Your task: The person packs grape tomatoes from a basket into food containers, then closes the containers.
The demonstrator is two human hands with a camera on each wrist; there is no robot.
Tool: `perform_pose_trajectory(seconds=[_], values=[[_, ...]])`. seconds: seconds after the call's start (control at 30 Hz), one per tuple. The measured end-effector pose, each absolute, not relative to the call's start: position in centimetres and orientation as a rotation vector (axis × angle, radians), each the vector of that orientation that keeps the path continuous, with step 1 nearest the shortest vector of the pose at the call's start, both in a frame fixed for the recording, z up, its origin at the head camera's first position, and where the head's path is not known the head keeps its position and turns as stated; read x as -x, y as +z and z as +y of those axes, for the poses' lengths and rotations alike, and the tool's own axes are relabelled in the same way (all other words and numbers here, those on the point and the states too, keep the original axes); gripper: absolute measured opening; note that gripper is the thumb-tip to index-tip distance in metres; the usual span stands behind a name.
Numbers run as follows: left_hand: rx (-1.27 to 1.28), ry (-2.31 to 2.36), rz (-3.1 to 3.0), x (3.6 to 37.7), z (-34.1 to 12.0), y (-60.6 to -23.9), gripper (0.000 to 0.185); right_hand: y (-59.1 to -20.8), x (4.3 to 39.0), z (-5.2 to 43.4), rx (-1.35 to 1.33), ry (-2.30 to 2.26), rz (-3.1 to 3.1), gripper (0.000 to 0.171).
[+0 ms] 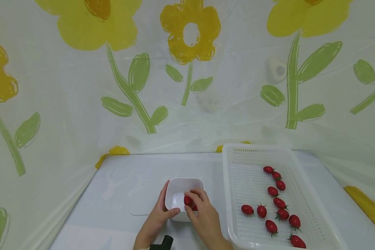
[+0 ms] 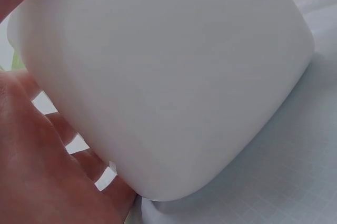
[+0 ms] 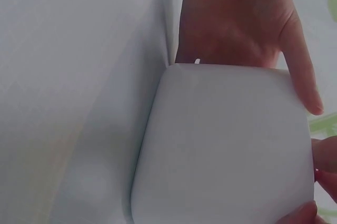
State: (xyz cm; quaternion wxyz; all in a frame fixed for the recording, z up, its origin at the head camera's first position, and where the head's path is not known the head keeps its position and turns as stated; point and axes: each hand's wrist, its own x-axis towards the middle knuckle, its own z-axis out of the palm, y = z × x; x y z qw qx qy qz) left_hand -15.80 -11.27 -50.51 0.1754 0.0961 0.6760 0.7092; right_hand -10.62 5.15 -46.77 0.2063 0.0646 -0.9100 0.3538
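The left hand [image 1: 157, 217] grips the white square container [image 1: 184, 198] from its 8 o'clock side, thumb curled over the near rim, holding it tilted with its mouth toward the person. The right hand [image 1: 203, 213], at the container's 4 o'clock, pinches cherry tomatoes [image 1: 188, 200] just inside the mouth; their long axis cannot be told. On the counter [image 1: 118, 194], a white perforated basket [image 1: 237, 194] of tomatoes lies at 3 o'clock

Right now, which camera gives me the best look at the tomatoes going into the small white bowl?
The head view: it looks down into the white bowl, where the right hand holds tomatoes. Both wrist views show only the bowl's outer wall and none of its contents.
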Motion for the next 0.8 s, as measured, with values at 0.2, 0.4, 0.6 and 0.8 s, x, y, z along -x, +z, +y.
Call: perform_pose_trajectory(seconds=[0.2,0.4,0.6,0.8], values=[[-0.292,2.015,1.91,15.74,-11.34,-50.61,0.08,-46.89,10.6,5.19,-0.202,0.987,-2.515,0.034],[-0.309,2.021,1.906,15.75,-11.35,-50.69,0.08,-47.0,10.67,5.16,-0.207,1.0,-2.501,0.034],[-0.309,2.017,1.916,15.72,-11.33,-50.69,0.08,-46.93,10.61,5.19,-0.185,1.054,-2.487,0.034],[-0.318,2.012,1.916,15.68,-11.39,-50.67,0.079,-46.31,10.38,5.21,-0.184,1.121,-2.429,0.032]])
